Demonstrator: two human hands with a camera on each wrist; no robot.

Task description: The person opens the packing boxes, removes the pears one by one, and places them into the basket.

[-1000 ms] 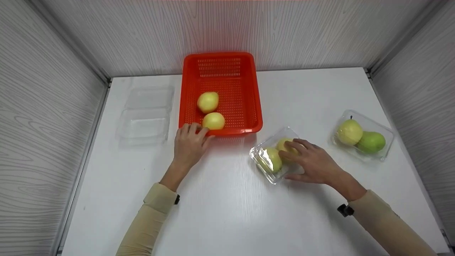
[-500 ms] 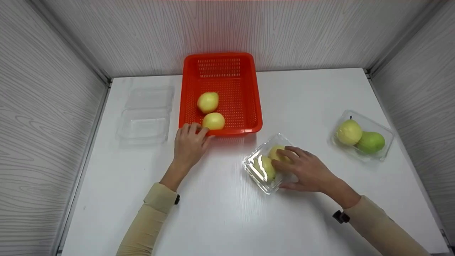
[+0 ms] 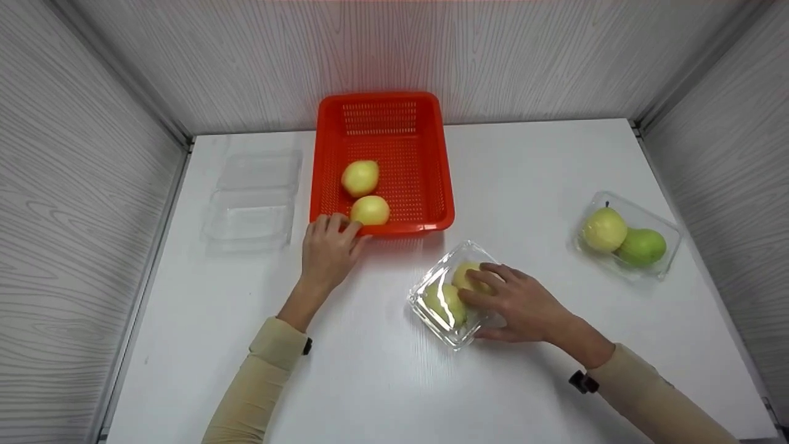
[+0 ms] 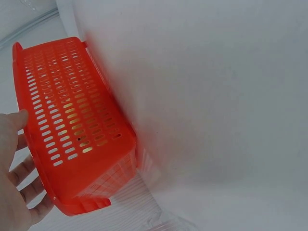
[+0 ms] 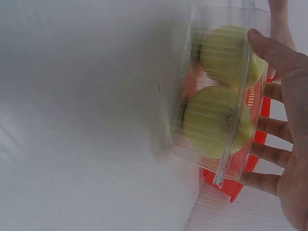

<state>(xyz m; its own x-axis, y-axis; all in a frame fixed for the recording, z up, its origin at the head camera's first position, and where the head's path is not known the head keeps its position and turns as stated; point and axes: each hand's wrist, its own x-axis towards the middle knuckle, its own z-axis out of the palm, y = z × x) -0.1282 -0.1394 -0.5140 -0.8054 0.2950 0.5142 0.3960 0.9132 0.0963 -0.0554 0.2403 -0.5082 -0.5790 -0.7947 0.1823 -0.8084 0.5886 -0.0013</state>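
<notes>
My left hand (image 3: 330, 250) grips the near rim of a red plastic basket (image 3: 449, 185), thumb on the outside and fingers over the edge. Two round yellow fruits, one farther back (image 3: 360, 177) and one by the rim (image 3: 370, 211), lie in the basket. My right hand (image 3: 521, 302) holds a closed clear plastic clamshell box (image 3: 425, 285), its fingers spread over the lid and the thumb at the side. Inside that box sit two pale yellow fruits, the nearer (image 3: 445, 305) beside the farther (image 3: 471, 276). In the right wrist view the thumb lies along the box's lip.
An opened, see-through clamshell (image 3: 253, 213) lies left of the basket. At the right, another clear box (image 3: 669, 237) contains a yellow fruit (image 3: 604, 229) with a stem and a green one (image 3: 642, 246). Pale wood-grain panels (image 3: 382, 55) enclose the white table (image 3: 370, 382).
My right hand has slid the clamshell box with its two fruits left and toward the near side of the table. The left hand stays on the basket rim.
</notes>
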